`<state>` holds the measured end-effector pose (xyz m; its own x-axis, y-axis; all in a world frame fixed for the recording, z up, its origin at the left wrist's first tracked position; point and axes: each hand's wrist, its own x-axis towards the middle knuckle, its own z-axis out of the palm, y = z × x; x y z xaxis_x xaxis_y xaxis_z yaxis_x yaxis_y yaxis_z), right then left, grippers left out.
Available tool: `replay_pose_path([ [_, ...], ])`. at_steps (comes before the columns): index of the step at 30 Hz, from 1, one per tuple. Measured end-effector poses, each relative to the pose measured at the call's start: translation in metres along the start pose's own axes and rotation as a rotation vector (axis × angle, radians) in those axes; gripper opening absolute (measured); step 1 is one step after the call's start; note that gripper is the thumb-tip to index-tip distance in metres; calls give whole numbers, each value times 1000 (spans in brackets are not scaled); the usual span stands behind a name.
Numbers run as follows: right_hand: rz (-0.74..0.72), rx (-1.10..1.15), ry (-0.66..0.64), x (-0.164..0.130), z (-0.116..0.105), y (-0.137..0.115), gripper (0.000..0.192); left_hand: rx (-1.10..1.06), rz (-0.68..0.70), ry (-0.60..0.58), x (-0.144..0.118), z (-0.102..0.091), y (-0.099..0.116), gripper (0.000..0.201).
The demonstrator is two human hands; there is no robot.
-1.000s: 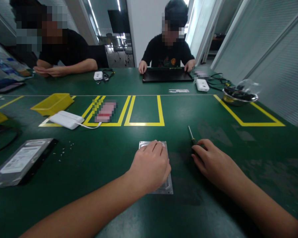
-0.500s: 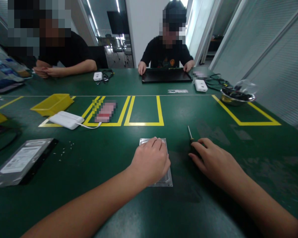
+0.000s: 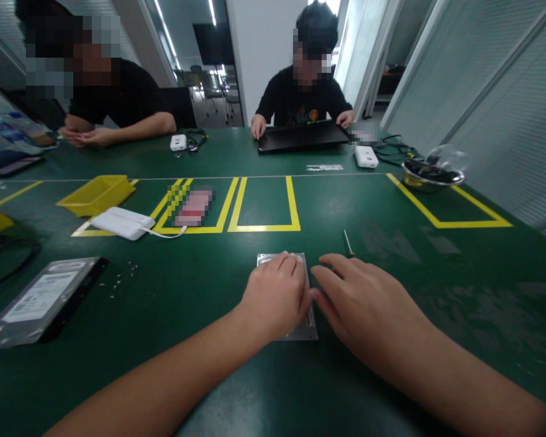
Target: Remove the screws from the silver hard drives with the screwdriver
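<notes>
At left we see a labelled hard drive (image 3: 39, 297) on the worktop (image 3: 182, 291). Our left hand (image 3: 275, 294) curls over a silver metal plate (image 3: 306, 328) lying mid-worktop, its grip hidden from us. Our right hand (image 3: 364, 297), loosely half-open and visibly empty, hovers just beside, near a screwdriver (image 3: 347, 241).

Dim, cool light fills the room, brightest at the tube lights (image 3: 212, 12) and the glass panel (image 3: 344, 67) behind a seated person (image 3: 295, 97). Pale glare streaks the near table (image 3: 236, 394); soft shadow darkens it below the right hand (image 3: 364, 297). Edges stretch, wide-angle.
</notes>
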<state>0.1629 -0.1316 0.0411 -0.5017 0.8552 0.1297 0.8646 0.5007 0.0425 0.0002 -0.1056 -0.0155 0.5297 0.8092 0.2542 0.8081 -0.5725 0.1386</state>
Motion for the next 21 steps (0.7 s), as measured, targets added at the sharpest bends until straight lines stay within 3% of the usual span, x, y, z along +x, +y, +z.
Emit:
replay_pose_path([
  [5, -85, 96, 171, 9, 13, -19, 41, -41, 16, 21, 1, 3, -3, 36],
  [8, -196, 187, 326, 7, 34, -15, 42, -21, 23, 53, 1, 5, -4, 35],
  [11, -293, 274, 450, 3, 51, -6, 45, 1, 36, 13, 1, 5, -5, 41],
  [16, -357, 405, 548, 2, 60, 0, 46, -7, 12, -12, 0, 3, -5, 43],
  [21, -382, 469, 592, 2, 68, 0, 54, 34, 85, -60, -1, -11, -6, 46],
])
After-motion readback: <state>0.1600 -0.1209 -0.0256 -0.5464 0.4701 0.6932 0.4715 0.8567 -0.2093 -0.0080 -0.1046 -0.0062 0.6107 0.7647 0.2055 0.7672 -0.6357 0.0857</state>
